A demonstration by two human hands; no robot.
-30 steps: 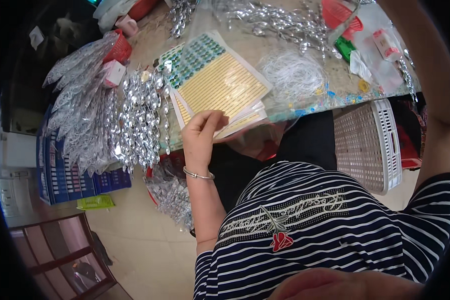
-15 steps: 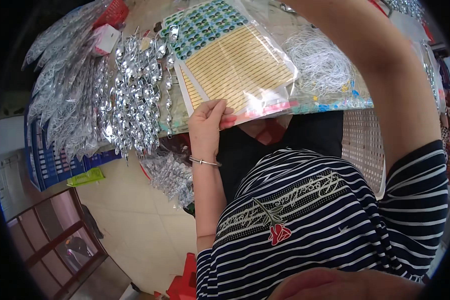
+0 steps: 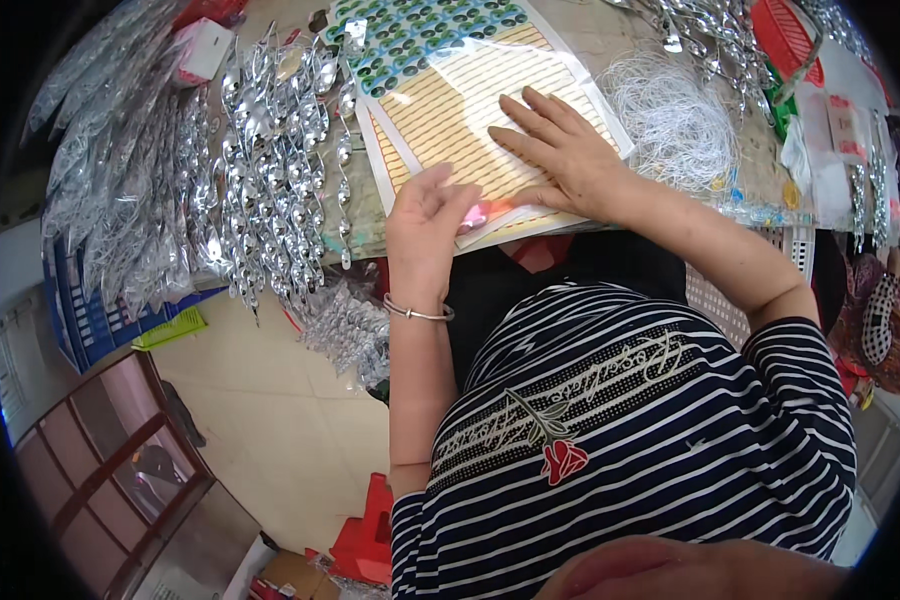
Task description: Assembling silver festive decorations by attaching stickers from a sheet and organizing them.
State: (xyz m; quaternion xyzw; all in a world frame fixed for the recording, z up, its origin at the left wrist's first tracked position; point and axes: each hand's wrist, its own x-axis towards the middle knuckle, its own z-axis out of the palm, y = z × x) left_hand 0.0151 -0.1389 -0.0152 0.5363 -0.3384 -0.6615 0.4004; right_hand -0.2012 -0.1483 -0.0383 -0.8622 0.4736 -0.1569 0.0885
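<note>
From where I stand, a flat, glossy, white-bordered sheet (image 3: 460, 115) lies on the worn, tan surface (image 3: 595, 40), directly in front of the person, its near corner close to the front edge. Its far portion carries green-and-blue patterned rows; its near portion carries yellow rows divided by thin dark lines. A second yellow-patterned sheet (image 3: 395, 150) lies partly beneath it and shows along the left side

Right hand (image 3: 570, 160): palm down, fingers spread and extended, resting on the yellow portion. Left hand (image 3: 428, 212): positioned at the near left corner, fingers curled towards the thumb; I cannot tell whether the fingertips pinch the edge. A silver-coloured metal bracelet (image 3: 417, 313) encircles the left wrist

To the person's left, shiny silver twisted strands (image 3: 275, 170) hang over the front edge of the surface; strands in clear plastic sleeves (image 3: 130, 170) lie farther left. A pink-and-white box (image 3: 205, 52) sits near the far end of both groups. Just beside the sheet, on the right, is a loose tangle of white thread (image 3: 670, 120). A red, slotted plastic basket (image 3: 790, 45) stands beyond it, farther right
</note>
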